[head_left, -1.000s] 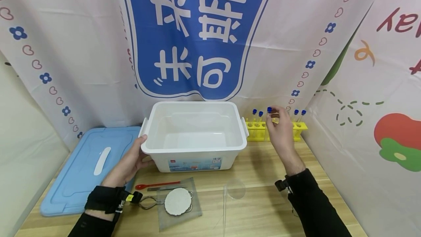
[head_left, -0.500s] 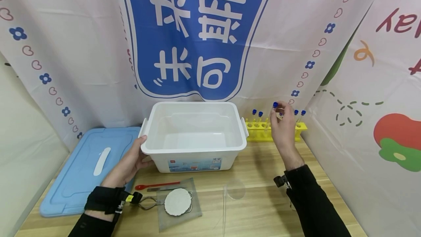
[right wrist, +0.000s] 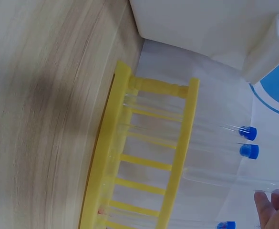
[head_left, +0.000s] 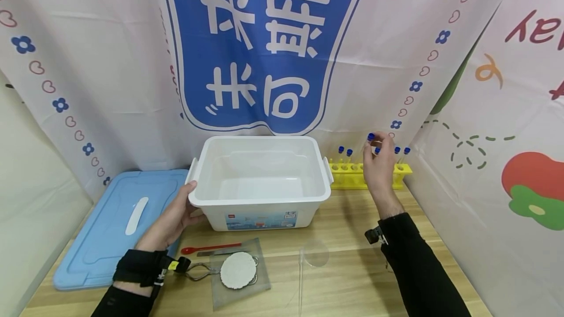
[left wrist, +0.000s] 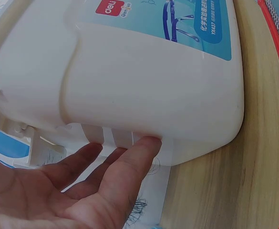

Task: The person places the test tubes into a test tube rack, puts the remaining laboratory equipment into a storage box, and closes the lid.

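My right hand (head_left: 380, 165) pinches a capped test tube (right wrist: 225, 179) near its blue cap, above the yellow test tube rack (head_left: 345, 180). In the right wrist view the tube's lower end shows just beyond the rack's upper bar. Other blue-capped test tubes (right wrist: 215, 125) stand in the rack, some partly hidden by my hand in the head view. At the left side of a white plastic box (head_left: 264, 216), my left hand (head_left: 174, 216) holds on with the thumb at the rim by the handle. Its fingertips (left wrist: 149, 143) touch the box's side wall.
A blue lid (head_left: 99, 238) lies left of the box. In front are a red spoon (head_left: 211, 247), tongs (head_left: 200, 272), a round white-centred wire gauze (head_left: 238, 270) on a grey sheet (head_left: 224, 298), a clear dropper (head_left: 300, 278) and a clear round dish (head_left: 316, 253). A printed cloth hangs behind.
My right hand has lifted the test tube upward and slightly right out of the rack. The left hand and the box stay where they were.
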A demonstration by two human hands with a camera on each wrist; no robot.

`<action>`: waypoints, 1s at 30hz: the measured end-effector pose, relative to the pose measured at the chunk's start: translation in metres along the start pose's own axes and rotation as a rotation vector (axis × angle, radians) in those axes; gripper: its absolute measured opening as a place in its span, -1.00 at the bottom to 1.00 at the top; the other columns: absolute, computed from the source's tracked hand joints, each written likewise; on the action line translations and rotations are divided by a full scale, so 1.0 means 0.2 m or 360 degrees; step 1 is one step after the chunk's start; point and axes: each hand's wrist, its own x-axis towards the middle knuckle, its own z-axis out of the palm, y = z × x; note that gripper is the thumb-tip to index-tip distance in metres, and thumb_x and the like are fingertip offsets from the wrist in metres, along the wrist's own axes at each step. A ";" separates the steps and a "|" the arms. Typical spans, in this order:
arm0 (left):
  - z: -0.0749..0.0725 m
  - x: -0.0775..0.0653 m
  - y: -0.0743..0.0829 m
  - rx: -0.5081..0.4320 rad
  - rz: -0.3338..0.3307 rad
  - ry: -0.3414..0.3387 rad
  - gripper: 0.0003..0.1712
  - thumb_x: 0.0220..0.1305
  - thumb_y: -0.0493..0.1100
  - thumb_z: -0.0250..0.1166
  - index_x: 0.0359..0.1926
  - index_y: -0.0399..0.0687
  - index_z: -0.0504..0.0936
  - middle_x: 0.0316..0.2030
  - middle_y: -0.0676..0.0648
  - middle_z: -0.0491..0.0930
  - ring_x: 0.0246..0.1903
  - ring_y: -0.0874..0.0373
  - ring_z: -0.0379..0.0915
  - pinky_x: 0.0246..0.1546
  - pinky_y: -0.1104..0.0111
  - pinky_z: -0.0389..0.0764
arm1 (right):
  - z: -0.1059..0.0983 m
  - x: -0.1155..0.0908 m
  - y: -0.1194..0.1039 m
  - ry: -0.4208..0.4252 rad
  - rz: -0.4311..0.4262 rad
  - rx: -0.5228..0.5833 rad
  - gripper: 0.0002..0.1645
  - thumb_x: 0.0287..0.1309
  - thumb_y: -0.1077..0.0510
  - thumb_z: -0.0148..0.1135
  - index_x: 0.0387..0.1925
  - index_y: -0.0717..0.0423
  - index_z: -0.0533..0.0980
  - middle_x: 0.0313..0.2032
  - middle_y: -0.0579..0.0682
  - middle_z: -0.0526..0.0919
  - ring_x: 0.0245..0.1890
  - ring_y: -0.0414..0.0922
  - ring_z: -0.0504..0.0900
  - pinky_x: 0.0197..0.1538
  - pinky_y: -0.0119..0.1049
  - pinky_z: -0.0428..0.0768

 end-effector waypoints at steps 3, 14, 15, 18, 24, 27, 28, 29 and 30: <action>0.00 0.00 0.00 0.0001 0.0003 0.0001 -0.06 0.92 0.43 -0.37 0.95 -0.02 -0.11 0.73 -0.43 0.26 0.53 0.20 0.60 0.62 -0.27 0.65 | 0.01 0.01 0.02 -0.0005 -0.0014 -0.0009 -0.58 0.85 0.27 0.11 0.54 0.24 0.42 0.44 0.33 0.52 0.41 0.21 0.65 0.51 0.29 0.77; 0.00 -0.01 0.01 -0.0013 0.0006 -0.0026 -0.05 0.92 0.44 -0.36 0.96 0.01 -0.18 0.78 -0.44 0.17 0.81 -0.52 0.13 0.66 -0.30 0.61 | 0.05 0.02 0.09 -0.0049 0.0008 -0.0043 -0.57 0.83 0.30 0.12 0.54 0.26 0.41 0.42 0.35 0.52 0.43 0.27 0.66 0.48 0.30 0.78; 0.00 -0.01 0.01 -0.0011 0.0006 -0.0023 -0.04 0.92 0.44 -0.37 0.96 0.00 -0.17 0.77 -0.45 0.18 0.81 -0.51 0.14 0.65 -0.31 0.61 | 0.05 0.02 0.09 -0.0059 0.0014 -0.0044 -0.57 0.83 0.30 0.12 0.55 0.26 0.40 0.42 0.35 0.52 0.44 0.27 0.66 0.49 0.30 0.78; 0.01 0.00 0.01 -0.0004 0.0002 -0.0018 -0.04 0.92 0.43 -0.37 0.96 -0.03 -0.17 0.76 -0.46 0.19 0.80 -0.49 0.16 0.65 -0.31 0.61 | 0.06 0.02 0.11 -0.0085 0.0036 -0.0046 -0.56 0.83 0.29 0.12 0.56 0.26 0.39 0.43 0.34 0.52 0.47 0.27 0.65 0.52 0.29 0.77; 0.01 -0.01 0.01 -0.0003 0.0000 -0.0017 -0.03 0.92 0.43 -0.39 0.95 -0.07 -0.18 0.75 -0.47 0.19 0.81 -0.52 0.11 0.64 -0.31 0.61 | 0.08 0.01 0.13 -0.0120 0.0050 -0.0062 -0.55 0.83 0.29 0.12 0.56 0.28 0.40 0.41 0.34 0.56 0.46 0.30 0.66 0.49 0.32 0.78; 0.01 0.00 0.01 -0.0017 -0.0002 -0.0007 -0.03 0.92 0.42 -0.38 0.95 -0.08 -0.18 0.74 -0.49 0.18 0.81 -0.53 0.11 0.64 -0.35 0.58 | 0.09 0.00 0.15 -0.0137 0.0051 -0.0069 -0.54 0.83 0.30 0.11 0.57 0.29 0.39 0.41 0.36 0.55 0.45 0.32 0.66 0.47 0.33 0.79; 0.01 0.00 0.01 -0.0023 -0.0003 -0.0008 -0.03 0.92 0.42 -0.38 0.95 -0.09 -0.18 0.74 -0.49 0.18 0.81 -0.54 0.11 0.65 -0.37 0.57 | 0.09 0.00 0.16 -0.0142 0.0055 -0.0070 -0.54 0.82 0.30 0.12 0.57 0.30 0.39 0.41 0.36 0.55 0.45 0.33 0.67 0.46 0.33 0.79; 0.01 0.00 0.01 -0.0028 -0.0003 -0.0009 -0.02 0.92 0.42 -0.38 0.95 -0.09 -0.19 0.74 -0.49 0.17 0.81 -0.54 0.11 0.65 -0.38 0.55 | 0.09 0.00 0.16 -0.0149 0.0062 -0.0073 -0.53 0.83 0.30 0.12 0.57 0.30 0.39 0.42 0.36 0.56 0.45 0.33 0.67 0.46 0.33 0.80; 0.01 0.00 0.01 -0.0031 -0.0005 -0.0011 -0.02 0.92 0.42 -0.38 0.95 -0.09 -0.20 0.74 -0.49 0.16 0.81 -0.54 0.10 0.66 -0.40 0.53 | 0.09 0.00 0.17 -0.0156 0.0069 -0.0070 -0.53 0.83 0.30 0.12 0.57 0.30 0.38 0.42 0.37 0.55 0.45 0.33 0.67 0.45 0.32 0.80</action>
